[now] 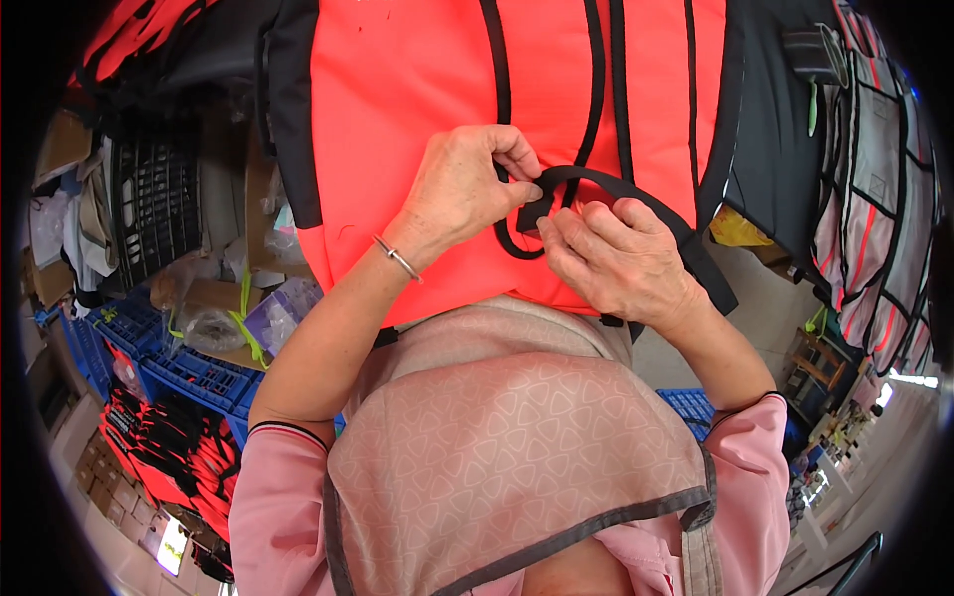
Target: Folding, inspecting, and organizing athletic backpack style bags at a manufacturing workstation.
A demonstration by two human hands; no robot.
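A large coral-red sewn fabric piece (407,89) with black side panels lies spread out in front of me, and several thin black cords or trim lines run down it. A black webbing strap (651,202) loops across its lower right part. My left hand (467,184) pinches the strap's end between thumb and fingertips. Close beside it, my right hand (626,253) has its fingers curled in on the strap near the same end. The right fingertips are partly hidden, so whether they hold anything else is unclear. Both hands are just above the coral-red fabric.
On the left stand blue plastic crates (194,372), a black slatted crate (154,214) and cardboard boxes with clear plastic bags. A stack of red and black pieces (164,447) lies lower left. Grey panels with black edging (870,209) hang at the right.
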